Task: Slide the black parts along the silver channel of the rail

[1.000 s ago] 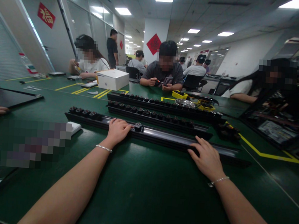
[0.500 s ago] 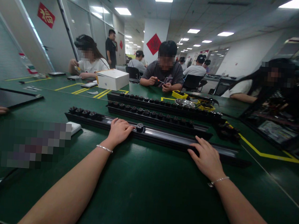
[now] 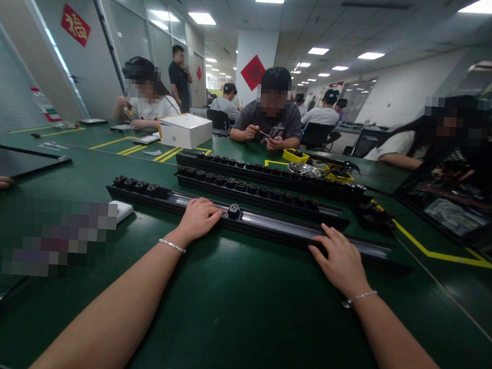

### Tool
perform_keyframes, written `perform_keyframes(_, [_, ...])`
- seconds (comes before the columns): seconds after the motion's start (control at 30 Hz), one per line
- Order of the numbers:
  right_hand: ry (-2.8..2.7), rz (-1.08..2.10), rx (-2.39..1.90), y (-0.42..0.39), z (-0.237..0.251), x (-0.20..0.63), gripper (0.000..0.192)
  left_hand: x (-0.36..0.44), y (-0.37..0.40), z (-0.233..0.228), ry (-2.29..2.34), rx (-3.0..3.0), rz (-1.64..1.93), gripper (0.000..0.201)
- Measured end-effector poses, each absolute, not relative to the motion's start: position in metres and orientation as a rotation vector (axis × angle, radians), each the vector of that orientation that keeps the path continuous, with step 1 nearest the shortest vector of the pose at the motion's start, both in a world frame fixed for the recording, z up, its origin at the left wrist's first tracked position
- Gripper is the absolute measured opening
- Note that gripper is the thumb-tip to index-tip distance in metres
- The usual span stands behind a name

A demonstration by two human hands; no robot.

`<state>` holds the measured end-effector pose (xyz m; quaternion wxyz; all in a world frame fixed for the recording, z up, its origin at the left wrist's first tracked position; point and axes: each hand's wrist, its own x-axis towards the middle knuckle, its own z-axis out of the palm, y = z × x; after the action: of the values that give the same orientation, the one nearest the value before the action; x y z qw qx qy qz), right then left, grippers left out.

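a single black block (image 3: 234, 210) is sitting in the channel of the nearest rail (image 3: 285, 225), just beyond the fingertips of the left hand (image 3: 200, 220) and to its right. the left hand is reaching over the near edge of the rail, its back facing up and its fingers bending toward the block; whether the fingertips are touching the block, i cannot tell, and the underside of the hand is hidden, so i cannot tell whether it is grasping anything. the right hand (image 3: 340, 260) is lying over the rail well apart from the block, on the other side of it, with its fingers parted and unclenched, the thumb resting by the near edge and the fingers extending across the channel. so the block is standing between the two hands, much nearer the left one, and a bare stretch of channel is running from it to the right hand.

four more blocks (image 3: 136, 186) are standing in a row at the left end of the same rail, well apart from the left hand. the rail is lying slantwise on the green counter (image 3: 241, 313). behind it, a middle rail (image 3: 253, 196) and a far rail (image 3: 222, 169) are lying roughly alongside, both carrying rows of similar blocks. across the counter, a person (image 3: 246, 117) is holding a screwdriver (image 3: 265, 134), and a white box (image 3: 185, 132) is standing nearby.
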<state>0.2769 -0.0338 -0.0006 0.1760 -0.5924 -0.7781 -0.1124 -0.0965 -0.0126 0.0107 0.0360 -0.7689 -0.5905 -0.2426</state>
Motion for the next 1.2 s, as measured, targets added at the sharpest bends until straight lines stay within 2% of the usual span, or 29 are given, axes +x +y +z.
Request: perform_keyframes(1.2, [-2.214,-0.31,-1.705,-0.0335,0.0003,0.2765,0.037,-0.0886,-0.0155,0.011,-1.645,-2.453,-0.703,0.03])
